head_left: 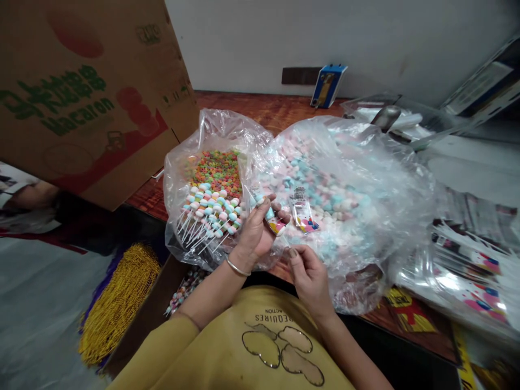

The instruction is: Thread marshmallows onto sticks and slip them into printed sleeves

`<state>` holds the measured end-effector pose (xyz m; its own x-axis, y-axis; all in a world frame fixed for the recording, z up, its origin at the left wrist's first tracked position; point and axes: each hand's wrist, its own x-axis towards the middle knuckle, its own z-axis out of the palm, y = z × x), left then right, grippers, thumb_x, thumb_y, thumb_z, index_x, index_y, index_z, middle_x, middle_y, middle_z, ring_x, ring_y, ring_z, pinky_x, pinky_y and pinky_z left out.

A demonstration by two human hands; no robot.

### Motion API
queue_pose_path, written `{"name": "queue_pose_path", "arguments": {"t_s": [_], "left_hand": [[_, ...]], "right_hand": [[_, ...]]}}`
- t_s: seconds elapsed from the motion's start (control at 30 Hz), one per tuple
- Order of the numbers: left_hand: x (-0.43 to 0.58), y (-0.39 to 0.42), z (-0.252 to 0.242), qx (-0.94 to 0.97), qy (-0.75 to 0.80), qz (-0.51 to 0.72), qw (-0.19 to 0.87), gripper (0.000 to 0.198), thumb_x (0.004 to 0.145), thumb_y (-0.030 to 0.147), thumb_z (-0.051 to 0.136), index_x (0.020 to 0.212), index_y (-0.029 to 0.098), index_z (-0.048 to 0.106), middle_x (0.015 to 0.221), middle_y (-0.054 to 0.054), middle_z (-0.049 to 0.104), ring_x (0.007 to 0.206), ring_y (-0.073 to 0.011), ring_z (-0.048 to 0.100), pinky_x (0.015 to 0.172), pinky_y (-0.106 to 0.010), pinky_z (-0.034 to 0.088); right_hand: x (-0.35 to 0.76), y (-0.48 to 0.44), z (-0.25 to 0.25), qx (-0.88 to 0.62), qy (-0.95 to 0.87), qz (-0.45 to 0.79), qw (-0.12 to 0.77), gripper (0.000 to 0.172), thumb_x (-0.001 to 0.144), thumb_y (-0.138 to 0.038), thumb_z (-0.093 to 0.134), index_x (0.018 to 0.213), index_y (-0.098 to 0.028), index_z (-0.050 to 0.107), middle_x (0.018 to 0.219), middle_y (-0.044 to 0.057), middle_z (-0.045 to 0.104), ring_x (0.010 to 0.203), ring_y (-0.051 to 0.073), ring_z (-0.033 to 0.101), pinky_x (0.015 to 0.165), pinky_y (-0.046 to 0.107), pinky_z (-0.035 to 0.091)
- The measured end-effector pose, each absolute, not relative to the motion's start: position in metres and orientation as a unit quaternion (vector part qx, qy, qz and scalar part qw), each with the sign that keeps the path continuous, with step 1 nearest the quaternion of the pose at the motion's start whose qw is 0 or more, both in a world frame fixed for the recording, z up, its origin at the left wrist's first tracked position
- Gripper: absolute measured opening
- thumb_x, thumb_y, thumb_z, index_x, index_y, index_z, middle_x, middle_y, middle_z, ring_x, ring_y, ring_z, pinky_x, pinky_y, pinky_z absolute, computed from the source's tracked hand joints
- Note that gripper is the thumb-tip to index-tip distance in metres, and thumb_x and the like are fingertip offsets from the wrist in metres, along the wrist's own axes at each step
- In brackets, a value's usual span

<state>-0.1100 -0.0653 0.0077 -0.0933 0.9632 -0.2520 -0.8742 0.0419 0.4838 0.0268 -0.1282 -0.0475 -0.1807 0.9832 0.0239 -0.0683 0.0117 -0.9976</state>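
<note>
My left hand (257, 230) is closed around a small clear wrapper with a candy stick (274, 222) in it, held in front of two plastic bags. My right hand (307, 273) pinches the lower end of that wrapper or its stick; I cannot tell which. A clear bag (184, 162) to the left holds bright orange-green sweets and a row of pastel candy sticks (211, 214). A larger clear bag (365, 179) to the right is full of pink, blue and white sweets, with a printed packet (303, 211) lying on it.
A brown cardboard box (81, 92) leans at upper left. Yellow twist ties (117, 300) lie in a bundle at lower left, beside a carton (184, 287) of more candy sticks. Printed clear wrappers (467, 271) are stacked at right. A blue box (328, 84) stands against the wall.
</note>
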Motion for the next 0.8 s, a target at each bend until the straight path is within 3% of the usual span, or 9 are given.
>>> {"name": "queue_pose_path", "arguments": {"t_s": [0.17,0.27,0.47,0.6,0.8], "left_hand": [[-0.11,-0.069,0.012,0.09,0.3,0.653,0.69,0.022,0.082,0.024,0.08,0.098,0.014,0.067,0.071,0.003,0.06,0.056,-0.007,0.056,0.058,-0.021,0.049],[-0.108,-0.072,0.013,0.117,0.346,0.611,0.702,0.027,0.078,0.024,0.083,0.097,0.012,0.067,0.074,-0.001,0.065,0.059,-0.0109,0.062,0.063,-0.025,0.053],[-0.104,-0.083,0.004,0.137,0.351,0.559,0.739,0.03,0.076,0.025,0.084,0.095,0.012,0.065,0.08,-0.007,0.07,0.079,-0.0213,0.074,0.074,-0.033,0.059],[-0.103,-0.101,-0.001,0.128,0.366,0.555,0.736,0.041,0.071,0.03,0.088,0.096,0.014,0.061,0.082,-0.007,0.071,0.083,-0.024,0.075,0.074,-0.034,0.059],[-0.101,-0.128,-0.003,0.115,0.386,0.518,0.754,0.048,0.068,0.036,0.09,0.098,0.013,0.06,0.077,-0.003,0.069,0.082,-0.0229,0.073,0.077,-0.035,0.058]], "right_hand": [[0.038,-0.124,-0.032,-0.449,-0.702,0.347,0.43,0.019,0.103,-0.032,0.052,0.103,-0.022,0.068,0.085,0.002,0.07,0.074,0.017,0.064,0.065,0.026,0.048],[0.043,-0.118,-0.025,-0.442,-0.755,0.238,0.422,0.019,0.103,-0.027,0.052,0.112,-0.021,0.068,0.098,0.006,0.073,0.085,0.019,0.067,0.075,0.029,0.049],[0.044,-0.115,-0.018,-0.394,-0.845,0.0,0.362,0.021,0.104,-0.022,0.052,0.109,-0.015,0.071,0.083,0.007,0.072,0.068,0.017,0.059,0.066,0.031,0.039],[0.048,-0.124,-0.018,-0.353,-0.867,-0.024,0.351,0.018,0.102,-0.02,0.055,0.1,-0.016,0.072,0.076,0.004,0.07,0.065,0.017,0.056,0.066,0.033,0.037],[0.064,-0.139,-0.031,-0.273,-0.888,-0.023,0.369,0.012,0.096,-0.012,0.061,0.104,-0.01,0.07,0.074,0.007,0.069,0.066,0.017,0.058,0.064,0.035,0.04]]}}
